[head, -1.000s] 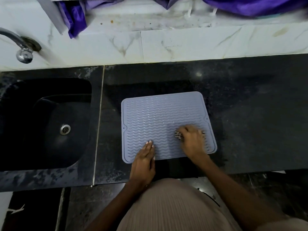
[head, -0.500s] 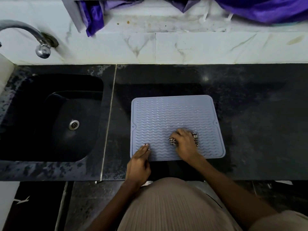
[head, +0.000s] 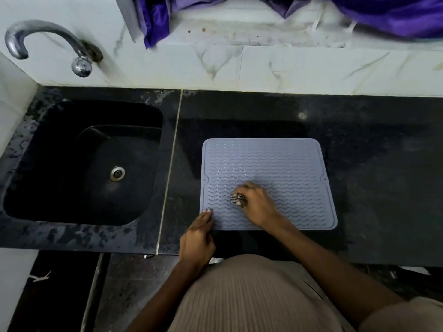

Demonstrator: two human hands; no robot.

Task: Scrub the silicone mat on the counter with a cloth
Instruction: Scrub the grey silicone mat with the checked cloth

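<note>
The right hand (head: 257, 204) has its fingers curled round a small bunched cloth (head: 237, 199). That grip is closed on the cloth, and only a striped bit of it pokes out on the left of the fingers. The hand presses the cloth down on the silicone mat (head: 275, 164), in the part of the mat nearer the person and a little left of the middle.

The left hand (head: 197, 238) holds nothing. Its fingers are straight and lie flat, with the fingertips (head: 208, 212) touching the near left corner of the mat. The rest of that hand rests on the counter (head: 383, 176).

The mat is pale grey-blue with wavy lines all over it. It lies flat on the dark counter, close to the near edge and about in the middle of the picture.

To the left of the mat, past a thin pale line in the counter, is a black sink (head: 84, 161) with a shiny drain (head: 117, 173). A silver tap (head: 48, 41) sticks out from the white wall above the sink. Purple fabric (head: 395, 15) hangs along the top of the wall.
</note>
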